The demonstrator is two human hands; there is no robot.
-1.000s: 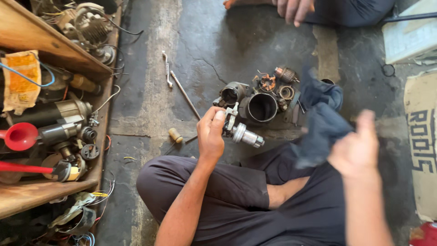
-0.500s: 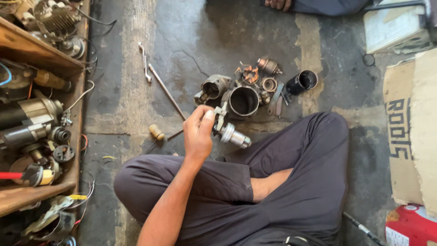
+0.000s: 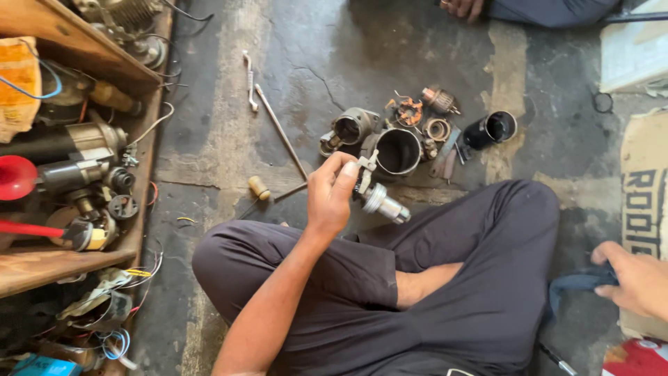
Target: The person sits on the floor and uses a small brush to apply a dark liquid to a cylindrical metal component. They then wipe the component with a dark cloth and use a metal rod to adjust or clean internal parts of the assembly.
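Person sitting cross-legged on a stained concrete floor, seen from above. Left hand (image 3: 332, 193) is raised over the left knee, fingers pinched shut round the upper end of a small metal motor part (image 3: 376, 195); thumb and fingertips cover that end, w/ a pale bracket sticking up just past the fingers. The rest of the part juts out to the right of the hand, clear of the palm. Its long axis runs on a slant, upper left to lower right, shiny cylindrical tip pointing down-right toward the right knee.

Right hand (image 3: 637, 278) sits far off at the right frame edge, fingers curled tight on a dark blue rag (image 3: 577, 285) lying by the right knee.

Vs half a sec ago: right hand wasn't in view then, now it's back at the edge w/ the rag. Left hand & part look much the same, same slant.

On the floor just beyond the part: open metal cylinder housing (image 3: 398, 150), w/ a black tube (image 3: 492, 129) further right, well apart from the grip. Long thin rod (image 3: 281, 132) lies to the left. Wooden shelf (image 3: 76, 49) of old motors runs along the left side.
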